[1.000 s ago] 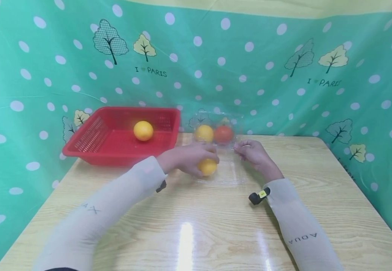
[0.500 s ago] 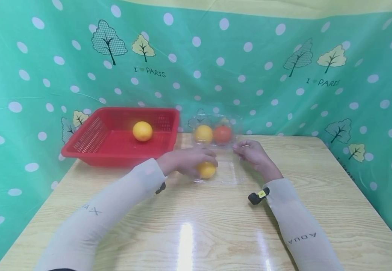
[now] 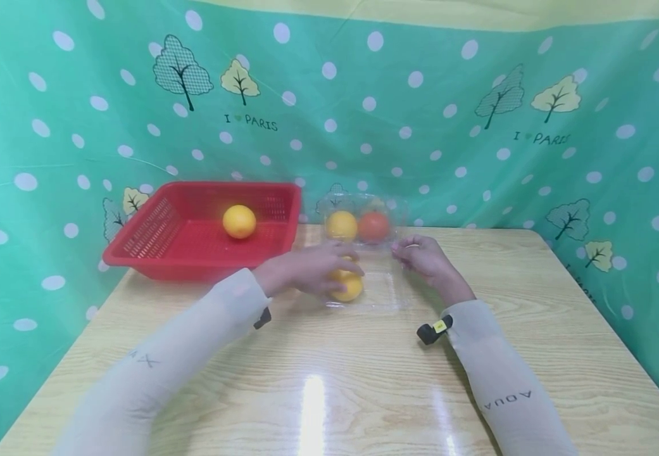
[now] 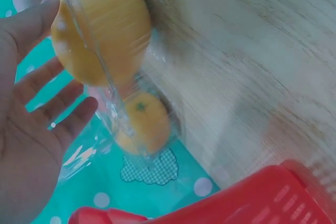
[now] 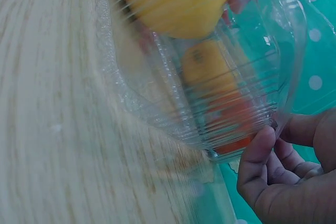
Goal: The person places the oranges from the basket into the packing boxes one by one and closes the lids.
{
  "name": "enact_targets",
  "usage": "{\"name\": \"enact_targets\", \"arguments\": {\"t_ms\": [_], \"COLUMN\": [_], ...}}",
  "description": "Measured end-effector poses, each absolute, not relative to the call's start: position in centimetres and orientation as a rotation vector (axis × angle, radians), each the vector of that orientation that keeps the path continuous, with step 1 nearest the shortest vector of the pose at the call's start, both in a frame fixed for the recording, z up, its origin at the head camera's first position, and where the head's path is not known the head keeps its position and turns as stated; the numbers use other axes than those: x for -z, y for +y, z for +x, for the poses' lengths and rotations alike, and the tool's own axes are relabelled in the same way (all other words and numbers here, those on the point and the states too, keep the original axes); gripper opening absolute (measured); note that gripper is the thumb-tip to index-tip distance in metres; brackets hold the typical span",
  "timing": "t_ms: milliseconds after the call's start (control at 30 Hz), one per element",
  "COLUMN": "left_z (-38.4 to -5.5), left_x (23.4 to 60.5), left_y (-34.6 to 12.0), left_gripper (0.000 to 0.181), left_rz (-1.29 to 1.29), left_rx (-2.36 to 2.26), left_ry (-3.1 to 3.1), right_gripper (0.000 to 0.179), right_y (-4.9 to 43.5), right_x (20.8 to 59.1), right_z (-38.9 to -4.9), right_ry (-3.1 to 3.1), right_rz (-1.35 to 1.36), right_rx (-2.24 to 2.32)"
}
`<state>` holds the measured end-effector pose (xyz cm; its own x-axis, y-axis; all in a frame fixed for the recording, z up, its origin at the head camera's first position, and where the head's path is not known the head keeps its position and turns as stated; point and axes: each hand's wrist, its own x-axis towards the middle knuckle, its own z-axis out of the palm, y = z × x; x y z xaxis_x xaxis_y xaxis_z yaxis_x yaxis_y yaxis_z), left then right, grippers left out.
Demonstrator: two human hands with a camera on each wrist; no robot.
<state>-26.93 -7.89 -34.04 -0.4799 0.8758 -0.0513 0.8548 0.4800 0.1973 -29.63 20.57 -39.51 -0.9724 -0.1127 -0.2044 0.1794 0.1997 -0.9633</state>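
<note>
A clear plastic clamshell box [image 3: 386,291] lies unfolded on the table, its lid raised at the back. In its near left part sits an orange [image 3: 351,290]. My left hand [image 3: 319,271] is over this orange; in the left wrist view its fingers are spread and fairly straight, the thumb close beside the orange [image 4: 118,30]. Whether the thumb touches it I cannot tell. With thumb and fingertips my right hand [image 3: 426,259] pinches the box's right edge, seen close in the right wrist view. Farther back in the box are another orange [image 3: 340,225] and a red round fruit [image 3: 373,226].
A red plastic basket [image 3: 192,261] with slotted sides stands at the back left, one orange [image 3: 239,221] inside. Behind the wooden table [image 3: 363,380] hangs a green dotted cloth [image 3: 454,164].
The near orange has come slightly lower in the box. My left hand's fingers have loosened around it, and the hand has drawn a little left. The right hand keeps its place.
</note>
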Motion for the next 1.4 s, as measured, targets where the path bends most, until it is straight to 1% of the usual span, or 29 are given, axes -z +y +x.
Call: {"name": "enact_targets", "arguments": {"t_ms": [233,367,500,600,733,867,1000,1167,1400], "left_z": [-27.5,-28.2,-29.0,-29.6,-30.5,-31.5,-32.3,-33.5,-34.5], "left_x": [32.7,31.8,31.1,30.6,30.0,30.0,30.3,31.1,32.5], "left_y": [-9.5,-11.1,-13.2,-15.0,-17.3,-19.3,-20.8,-22.4,-23.8], "left_gripper": [0.037,0.033,0.029,0.033,0.04,0.043,0.053,0.065,0.1], "left_rz": [1.481,1.369,1.17,1.037,0.945,0.813,0.62,0.447,0.238], "left_rx": [-0.285,-0.303,-0.332,-0.326,-0.318,-0.392,-0.424,-0.441,-0.678], "left_ry": [2.669,2.771,2.87,2.952,3.057,3.12,3.143,3.09,2.9], "right_gripper": [0.024,0.023,0.022,0.023,0.025,0.025,0.024,0.024,0.019], "right_y": [20.9,20.8,20.7,20.7,20.8,20.9,21.0,21.0,21.0], "right_x": [39.5,39.4,39.3,39.4,39.5,39.6,39.7,39.7,40.0], "right_z": [-29.8,-29.7,-29.5,-29.5,-29.6,-29.7,-29.8,-29.8,-29.8], "right_ry": [2.258,2.243,2.226,2.229,2.242,2.24,2.242,2.252,2.233], "right_rz": [0.069,0.069,0.081,0.078,0.07,0.076,0.073,0.061,0.053], "right_rx": [1.827,1.837,1.856,1.847,1.83,1.837,1.838,1.833,1.846]}}
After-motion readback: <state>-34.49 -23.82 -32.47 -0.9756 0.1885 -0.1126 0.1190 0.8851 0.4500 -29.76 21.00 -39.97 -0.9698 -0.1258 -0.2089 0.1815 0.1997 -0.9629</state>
